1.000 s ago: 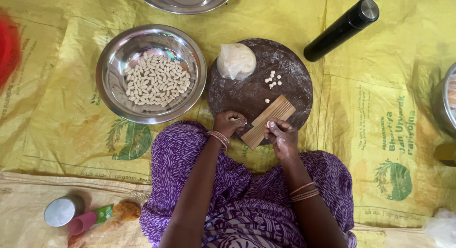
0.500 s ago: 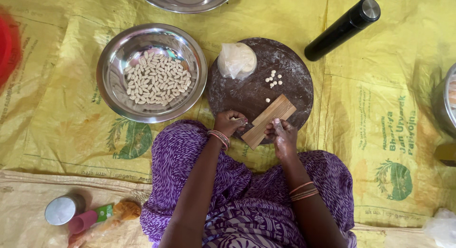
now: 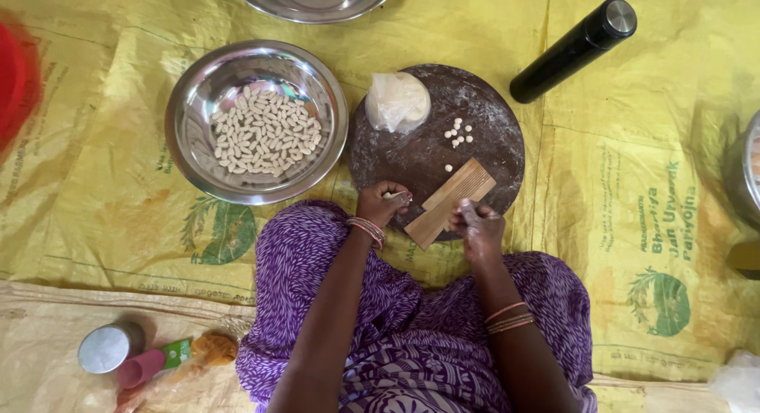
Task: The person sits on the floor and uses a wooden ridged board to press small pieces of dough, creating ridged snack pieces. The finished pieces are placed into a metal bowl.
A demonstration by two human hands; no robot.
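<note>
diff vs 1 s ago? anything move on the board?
Barely. The ridged wooden paddle lies the same way on the round board, left hand and right hand at its near end as before; only small finger shifts. Nothing picked up or let go that I can see. Dough lump, small dough pieces, steel bowl and black flask unchanged.

My skirt (image 3: 443,342) is purple with white swirls. At twelve o'clock the round board (image 3: 483,120) is dark brown, the ridged paddle (image 3: 450,202) tan. At ten o'clock, the silver bowl (image 3: 198,89) holds cream pieces (image 3: 265,134). The mat (image 3: 95,207) is yellow with green print; the flask (image 3: 574,49) at one o'clock is black.
</note>
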